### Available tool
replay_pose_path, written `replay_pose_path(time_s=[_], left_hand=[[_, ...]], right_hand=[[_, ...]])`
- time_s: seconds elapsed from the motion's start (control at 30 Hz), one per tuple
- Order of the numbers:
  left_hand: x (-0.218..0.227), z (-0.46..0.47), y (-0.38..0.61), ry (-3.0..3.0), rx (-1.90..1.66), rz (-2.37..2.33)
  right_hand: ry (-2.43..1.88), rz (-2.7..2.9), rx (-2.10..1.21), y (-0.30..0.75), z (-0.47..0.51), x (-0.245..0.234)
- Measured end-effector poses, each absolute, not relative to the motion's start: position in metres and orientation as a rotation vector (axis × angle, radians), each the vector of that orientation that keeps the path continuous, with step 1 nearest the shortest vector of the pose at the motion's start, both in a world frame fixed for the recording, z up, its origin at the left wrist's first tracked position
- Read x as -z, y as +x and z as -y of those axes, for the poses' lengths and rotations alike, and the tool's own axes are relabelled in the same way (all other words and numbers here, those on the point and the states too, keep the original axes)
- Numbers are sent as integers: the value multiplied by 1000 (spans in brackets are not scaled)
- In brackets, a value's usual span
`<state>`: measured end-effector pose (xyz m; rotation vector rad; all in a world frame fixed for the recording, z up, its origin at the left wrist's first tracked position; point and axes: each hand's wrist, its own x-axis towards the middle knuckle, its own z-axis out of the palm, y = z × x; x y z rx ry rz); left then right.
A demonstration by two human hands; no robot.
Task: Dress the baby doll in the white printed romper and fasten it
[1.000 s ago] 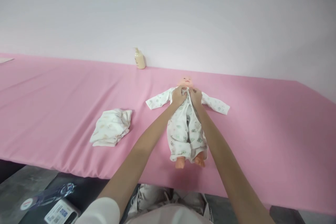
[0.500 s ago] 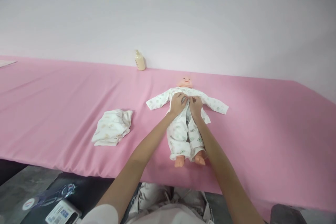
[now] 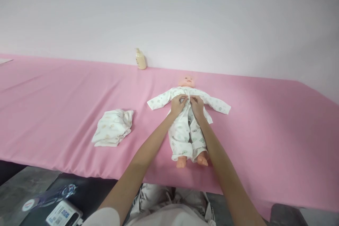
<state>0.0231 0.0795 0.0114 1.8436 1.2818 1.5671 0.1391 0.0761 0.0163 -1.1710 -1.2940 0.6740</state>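
Note:
A baby doll (image 3: 187,81) lies on its back on the pink cloth, its bare feet toward me. It wears a white printed baby top (image 3: 217,105) with long sleeves spread out to both sides, and matching pants (image 3: 180,141). My left hand (image 3: 178,105) and my right hand (image 3: 196,106) meet at the middle of the doll's chest. Both pinch the front edges of the top between their fingertips. Below the hands the front of the top parts and a grey patch shows. Whatever fastener may be between the fingers is too small to make out.
Left of the doll lies a folded white cloth (image 3: 113,128). A cream pump bottle (image 3: 141,59) stands against the white wall at the back. Below the table's front edge, a clear plastic bottle (image 3: 49,197) and a white device (image 3: 64,214) rest on a dark surface.
Both hands stay at the chest of the top, with a small shift of the fingers at the front edges. The view has tilted slightly; the doll and cloth lie as before.

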Motion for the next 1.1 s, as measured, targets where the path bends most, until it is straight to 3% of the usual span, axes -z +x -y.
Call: replay_pose_path(time_s=[1.1], left_hand=[[-11, -83, 19, 1674, -1465, -1293]], right_hand=[[-1261, 1337, -574, 136, -75, -17]])
